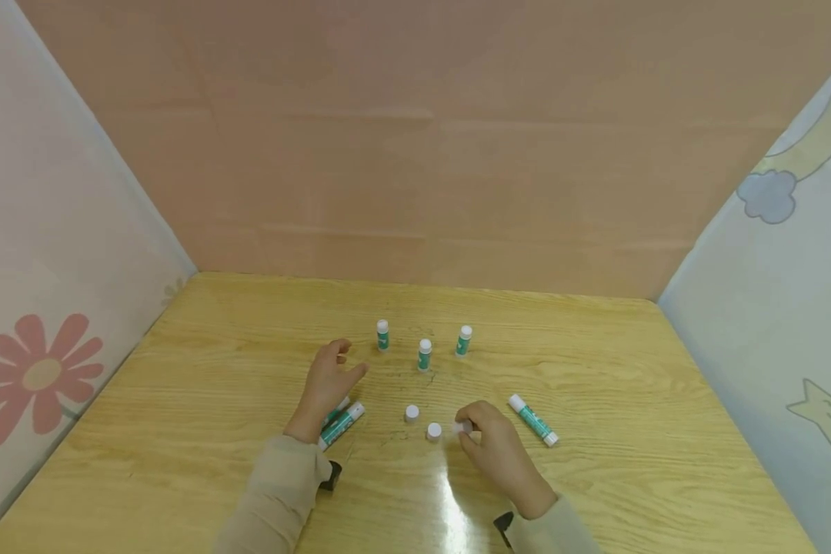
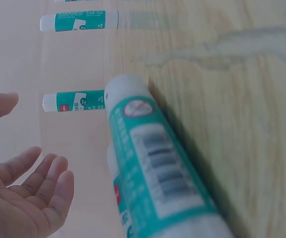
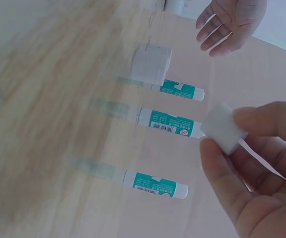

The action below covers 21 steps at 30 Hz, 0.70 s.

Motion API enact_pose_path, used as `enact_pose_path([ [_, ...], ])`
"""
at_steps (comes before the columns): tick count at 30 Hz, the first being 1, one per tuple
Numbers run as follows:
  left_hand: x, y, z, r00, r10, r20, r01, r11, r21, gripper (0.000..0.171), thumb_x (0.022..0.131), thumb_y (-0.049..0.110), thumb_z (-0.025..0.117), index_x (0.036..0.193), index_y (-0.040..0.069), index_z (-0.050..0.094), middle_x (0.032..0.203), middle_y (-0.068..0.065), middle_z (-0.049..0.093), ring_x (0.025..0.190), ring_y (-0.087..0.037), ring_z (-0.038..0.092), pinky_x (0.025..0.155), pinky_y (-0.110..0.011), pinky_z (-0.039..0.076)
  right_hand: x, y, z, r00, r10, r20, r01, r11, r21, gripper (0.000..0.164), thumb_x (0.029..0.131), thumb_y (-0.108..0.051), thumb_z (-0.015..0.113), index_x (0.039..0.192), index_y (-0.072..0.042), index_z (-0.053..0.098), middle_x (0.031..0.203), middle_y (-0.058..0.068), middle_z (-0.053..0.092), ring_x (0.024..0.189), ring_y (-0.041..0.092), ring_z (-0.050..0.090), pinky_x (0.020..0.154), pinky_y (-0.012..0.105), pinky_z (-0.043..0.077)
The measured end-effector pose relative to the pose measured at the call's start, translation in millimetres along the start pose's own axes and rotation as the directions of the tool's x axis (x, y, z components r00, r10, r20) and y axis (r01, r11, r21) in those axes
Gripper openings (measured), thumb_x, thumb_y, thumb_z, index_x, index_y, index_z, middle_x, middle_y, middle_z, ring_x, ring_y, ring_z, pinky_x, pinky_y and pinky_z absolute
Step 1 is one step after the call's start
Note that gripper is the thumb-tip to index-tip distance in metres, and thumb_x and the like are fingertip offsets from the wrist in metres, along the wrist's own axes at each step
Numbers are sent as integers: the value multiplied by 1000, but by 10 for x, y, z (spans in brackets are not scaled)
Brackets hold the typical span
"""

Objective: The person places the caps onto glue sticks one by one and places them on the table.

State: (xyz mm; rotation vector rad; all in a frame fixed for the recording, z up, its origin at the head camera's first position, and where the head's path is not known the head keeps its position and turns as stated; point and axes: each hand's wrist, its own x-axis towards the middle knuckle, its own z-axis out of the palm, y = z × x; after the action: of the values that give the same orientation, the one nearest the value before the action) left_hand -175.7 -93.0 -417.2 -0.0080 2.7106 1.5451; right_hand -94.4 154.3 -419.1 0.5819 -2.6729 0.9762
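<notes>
My right hand [image 1: 495,446] pinches a white glue stick cap [image 3: 224,128] between thumb and fingers, a little above the table. Two more white caps stand on the wood just left of it, a nearer cap [image 1: 434,432] and a farther cap [image 1: 412,415]. My left hand [image 1: 327,385] holds nothing; its fingers are spread and relaxed, over the table left of the upright glue sticks. Beside the left wrist lie two green-and-white glue sticks [image 1: 342,426], one partly hidden. Three capped glue sticks stand upright farther back: a left one [image 1: 383,337], a middle one [image 1: 425,357] and a right one [image 1: 463,342].
Another glue stick [image 1: 533,420] lies on its side to the right of the right hand. The wooden table [image 1: 630,462] ends at a brown back panel [image 1: 429,185]. Printed side panels rise at left and right.
</notes>
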Motion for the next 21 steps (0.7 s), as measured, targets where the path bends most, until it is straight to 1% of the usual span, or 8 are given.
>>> enact_pose_path([
  [5,6,4,25,1000,10,1,-10,1000,-23,51,81,20,60,122,-3,39,119,-19,39,105,-32,40,80,-43,41,26,-32,-10,1000,26,6,-26,1000,0,21,67,10,66,80,-4,57,78,-4,51,71,10,47,64,23,46],
  [9,23,4,48,1000,19,-5,-19,1000,-22,50,81,18,60,121,-4,40,119,-20,39,105,-32,40,80,-43,41,53,-32,-13,999,35,7,-35,999,3,20,68,9,65,81,-4,57,78,-5,49,72,11,47,65,28,46],
  [12,42,8,68,1000,29,-6,-29,999,-20,50,81,17,60,121,-5,39,119,-21,38,105,-33,40,81,-43,41,75,-18,-11,999,37,-3,-37,999,11,20,69,9,65,82,-5,57,77,-7,47,72,10,45,67,28,46],
  [17,68,17,92,1000,30,-5,-30,999,-17,50,81,16,59,122,-5,39,120,-22,37,105,-34,40,82,-43,40,97,-3,-9,999,31,-26,-30,999,11,21,68,8,65,81,-5,57,75,-8,47,71,10,45,66,28,46],
  [21,83,19,106,1000,12,-6,-12,1000,-20,49,81,17,59,121,-4,39,119,-22,37,105,-33,40,82,-43,41,102,-6,-12,999,30,-32,-29,999,22,21,68,8,66,82,-5,57,76,-7,47,71,12,45,65,29,46],
])
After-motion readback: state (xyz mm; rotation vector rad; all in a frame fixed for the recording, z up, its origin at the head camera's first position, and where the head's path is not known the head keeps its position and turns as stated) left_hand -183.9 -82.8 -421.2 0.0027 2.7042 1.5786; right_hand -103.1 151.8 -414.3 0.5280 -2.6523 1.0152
